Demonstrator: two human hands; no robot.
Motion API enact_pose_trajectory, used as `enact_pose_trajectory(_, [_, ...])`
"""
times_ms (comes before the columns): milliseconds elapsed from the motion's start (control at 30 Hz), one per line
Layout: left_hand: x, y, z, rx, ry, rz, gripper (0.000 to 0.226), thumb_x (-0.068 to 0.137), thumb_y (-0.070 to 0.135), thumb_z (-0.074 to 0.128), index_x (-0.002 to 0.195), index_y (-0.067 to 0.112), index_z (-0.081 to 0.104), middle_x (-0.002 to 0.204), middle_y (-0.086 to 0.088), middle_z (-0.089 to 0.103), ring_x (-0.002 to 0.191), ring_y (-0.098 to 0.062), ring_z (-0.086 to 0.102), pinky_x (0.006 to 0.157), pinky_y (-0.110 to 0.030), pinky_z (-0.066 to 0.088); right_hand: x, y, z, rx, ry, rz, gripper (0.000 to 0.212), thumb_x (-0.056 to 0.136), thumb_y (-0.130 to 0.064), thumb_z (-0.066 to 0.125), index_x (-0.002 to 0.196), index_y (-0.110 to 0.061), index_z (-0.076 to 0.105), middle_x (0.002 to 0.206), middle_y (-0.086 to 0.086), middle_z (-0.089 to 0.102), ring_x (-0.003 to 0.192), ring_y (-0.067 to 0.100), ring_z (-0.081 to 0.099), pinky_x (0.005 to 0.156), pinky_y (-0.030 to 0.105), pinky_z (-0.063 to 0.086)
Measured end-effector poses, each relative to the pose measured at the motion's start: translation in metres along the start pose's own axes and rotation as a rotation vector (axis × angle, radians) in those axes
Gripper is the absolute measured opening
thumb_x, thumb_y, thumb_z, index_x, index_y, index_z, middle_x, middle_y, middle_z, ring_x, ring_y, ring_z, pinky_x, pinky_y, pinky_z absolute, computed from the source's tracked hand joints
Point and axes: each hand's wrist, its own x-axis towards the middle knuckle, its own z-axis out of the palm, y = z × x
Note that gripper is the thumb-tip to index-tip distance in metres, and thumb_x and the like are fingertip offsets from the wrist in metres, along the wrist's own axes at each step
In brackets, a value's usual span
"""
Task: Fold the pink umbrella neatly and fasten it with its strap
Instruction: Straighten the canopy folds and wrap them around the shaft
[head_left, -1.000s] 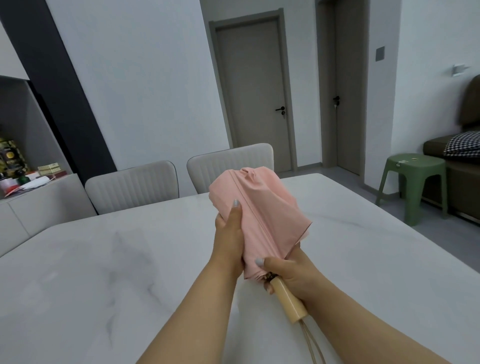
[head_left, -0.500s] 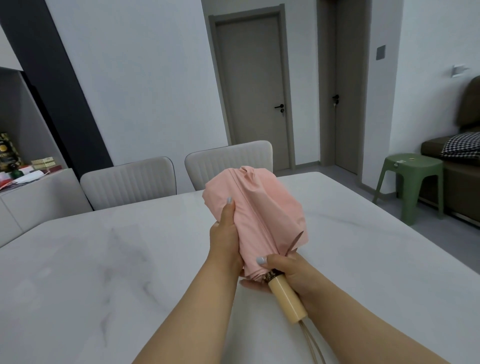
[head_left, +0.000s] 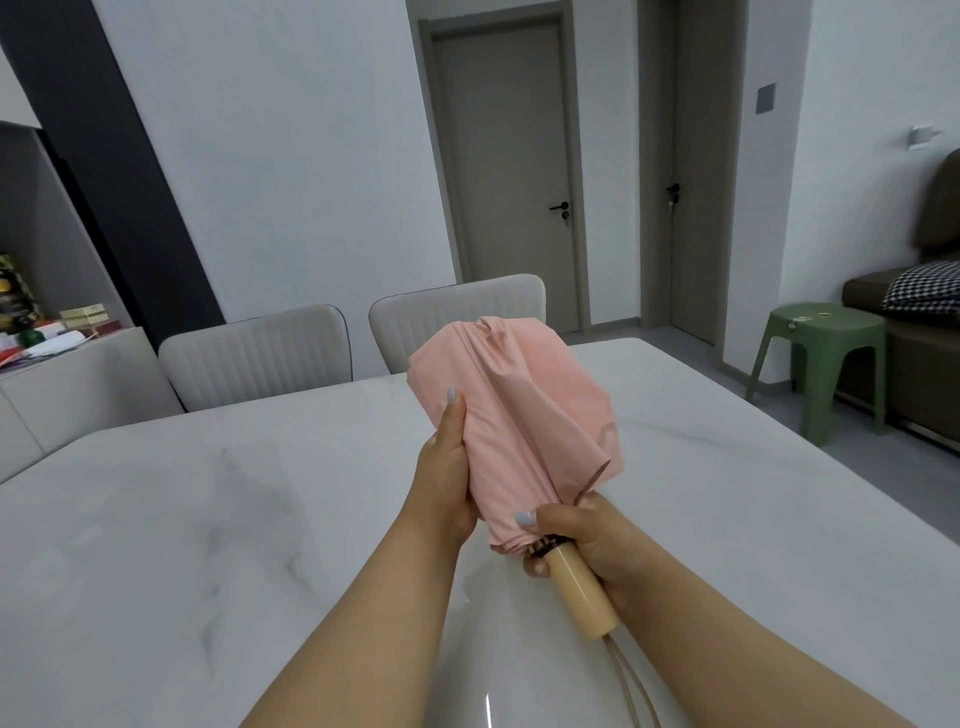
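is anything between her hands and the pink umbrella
Nothing visible. The left hand grips the pink umbrella canopy directly, and the right hand holds it at the top of the wooden handle.

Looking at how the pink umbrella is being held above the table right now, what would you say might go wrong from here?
1. The canopy of the pink umbrella still bulges loosely on the right, where one flap hangs free; wrapping now would likely trap uneven pleats.
2. The left hand grips only one side of the fabric, so gathered folds may slip out when it shifts.
3. No strap is visible; hunting for it could mean loosening the right hand at the wooden handle.
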Motion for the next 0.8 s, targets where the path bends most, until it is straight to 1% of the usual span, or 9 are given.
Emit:
enact_pose_trajectory(167, [0.002, 0.004, -0.007, 0.034, -0.022, -0.071, 0.070, 0.083, 0.065, 0.058, 0.123, 0.008, 0.063, 0.119, -0.013, 0.071, 0.112, -0.029, 0.067, 0.099, -0.047, 0.050, 0.001, 0.001, 0.000, -0.078, 0.041, -0.034, 0.033, 0.059, -0.007, 0.071, 0.086, 0.006, 0.057, 0.059, 0.008, 0.054, 0.044, 0.021, 0.047, 0.041, 0.025, 0.042])
enact_pose_trajectory(233, [0.006, 0.014, -0.008, 0.123, 0.092, -0.017, 0.059, 0.088, 0.055, 0.061, 0.124, 0.009, 0.060, 0.122, -0.010, 0.069, 0.112, -0.024, 0.066, 0.090, -0.040, 0.053, 0.002, 0.000, -0.001, -0.111, 0.067, -0.057, 0.033, 0.060, -0.008, 0.071, 0.087, 0.005, 0.058, 0.063, 0.010, 0.054, 0.044, 0.022, 0.047, 0.042, 0.026, 0.043])
enact_pose_trajectory(333, [0.012, 0.041, -0.007, 0.329, 0.295, 0.188, 0.056, 0.088, 0.045, 0.063, 0.130, 0.012, 0.049, 0.125, 0.000, 0.057, 0.111, -0.021, 0.057, 0.093, -0.037, 0.048, 0.002, -0.001, -0.004, -0.164, 0.087, -0.096, 0.041, 0.061, -0.007, 0.070, 0.097, 0.008, 0.058, 0.065, 0.012, 0.057, 0.044, 0.021, 0.050, 0.043, 0.026, 0.044])
enact_pose_trajectory(433, [0.013, 0.078, 0.006, 0.605, 0.305, 0.495, 0.012, 0.094, 0.026, 0.055, 0.088, 0.016, 0.055, 0.089, 0.003, 0.056, 0.082, -0.016, 0.051, 0.068, -0.026, 0.041, 0.003, -0.003, -0.006, -0.184, 0.089, -0.130, 0.037, 0.063, -0.007, 0.069, 0.095, 0.007, 0.059, 0.063, 0.012, 0.058, 0.044, 0.020, 0.052, 0.043, 0.026, 0.045])
enact_pose_trajectory(500, [0.018, 0.101, 0.018, 0.818, 0.262, 0.606, 0.024, 0.093, 0.021, 0.050, 0.071, 0.012, 0.050, 0.072, -0.004, 0.048, 0.069, -0.020, 0.044, 0.063, -0.030, 0.037, 0.002, -0.005, -0.005, -0.209, 0.074, -0.143, 0.030, 0.063, -0.007, 0.068, 0.089, 0.005, 0.059, 0.063, 0.014, 0.057, 0.043, 0.020, 0.052, 0.043, 0.026, 0.044])
enact_pose_trajectory(600, [0.026, 0.123, 0.031, 1.184, 0.201, 0.620, 0.040, 0.096, 0.027, 0.043, 0.060, 0.009, 0.042, 0.064, -0.006, 0.044, 0.073, -0.029, 0.045, 0.068, -0.039, 0.036, 0.001, -0.006, -0.003, -0.252, 0.065, -0.127, 0.025, 0.062, -0.008, 0.068, 0.082, 0.003, 0.061, 0.061, 0.013, 0.055, 0.044, 0.020, 0.050, 0.043, 0.027, 0.044])
enact_pose_trajectory(667, [0.026, 0.130, 0.039, 1.393, 0.159, 0.516, 0.046, 0.102, 0.030, 0.035, 0.068, 0.004, 0.052, 0.081, -0.020, 0.056, 0.090, -0.038, 0.053, 0.078, -0.041, 0.038, -0.001, -0.006, -0.002, -0.268, 0.055, -0.117, 0.026, 0.061, -0.007, 0.068, 0.084, 0.001, 0.062, 0.060, 0.010, 0.055, 0.044, 0.020, 0.049, 0.044, 0.026, 0.045])
enact_pose_trajectory(700, [0.026, 0.132, 0.042, 1.459, 0.137, 0.451, 0.047, 0.103, 0.031, 0.032, 0.085, -0.004, 0.058, 0.100, -0.026, 0.061, 0.103, -0.040, 0.055, 0.087, -0.041, 0.040, -0.001, -0.006, -0.002, -0.274, 0.048, -0.113, 0.029, 0.061, -0.007, 0.068, 0.088, 0.000, 0.063, 0.062, 0.010, 0.056, 0.044, 0.020, 0.049, 0.044, 0.026, 0.045])
enact_pose_trajectory(800, [0.029, 0.138, 0.043, 1.439, 0.134, 0.299, 0.055, 0.103, 0.042, 0.032, 0.115, -0.003, 0.061, 0.129, -0.021, 0.060, 0.121, -0.036, 0.054, 0.103, -0.040, 0.037, 0.000, -0.004, -0.003, -0.279, 0.041, -0.093, 0.040, 0.061, -0.007, 0.069, 0.099, 0.001, 0.061, 0.072, 0.013, 0.056, 0.051, 0.023, 0.051, 0.045, 0.027, 0.047])
